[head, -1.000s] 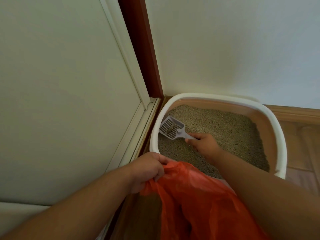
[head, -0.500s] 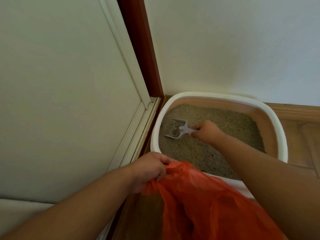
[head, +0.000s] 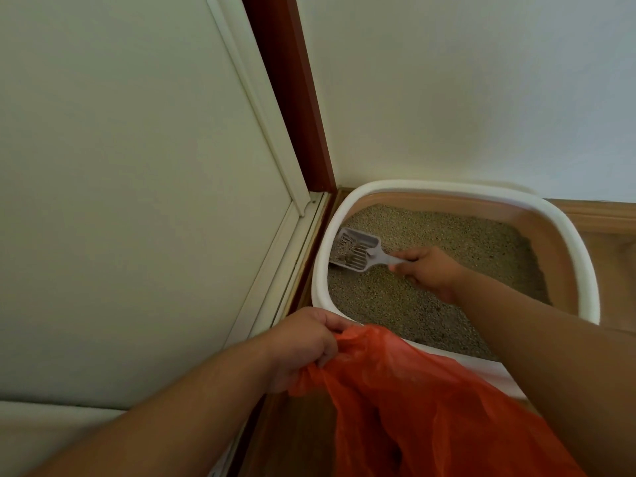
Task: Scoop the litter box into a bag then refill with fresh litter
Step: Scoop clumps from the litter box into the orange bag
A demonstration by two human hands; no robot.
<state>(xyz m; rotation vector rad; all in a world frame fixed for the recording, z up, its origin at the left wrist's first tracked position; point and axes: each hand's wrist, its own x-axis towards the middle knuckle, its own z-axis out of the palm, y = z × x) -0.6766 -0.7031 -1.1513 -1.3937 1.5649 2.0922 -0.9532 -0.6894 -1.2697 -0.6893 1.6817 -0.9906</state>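
Litter box [head: 590, 270] in floor corner, orange bag [head: 430, 401] at its near rim pinched open by left hand [head: 303, 346], right hand [head: 428, 270] fist-gripping scoop [head: 356, 251] near far-left corner: sift level, then carry straight over bag mouth.

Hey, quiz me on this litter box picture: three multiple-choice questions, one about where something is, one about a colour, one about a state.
1. Where is the scoop's slotted head?
A. near the box's left wall
B. inside the bag
C. on the floor

2. What colour is the bag?
A. black
B. orange-red
C. white

3. What is the left hand doing?
A. resting flat on the floor
B. gripping the bag's edge
C. holding the scoop

Answers:
1 A: the scoop, held by the right hand, sits by the left wall of the litter box.
2 B: the bag is orange-red.
3 B: the left hand has fingers curled round the bag's rim.
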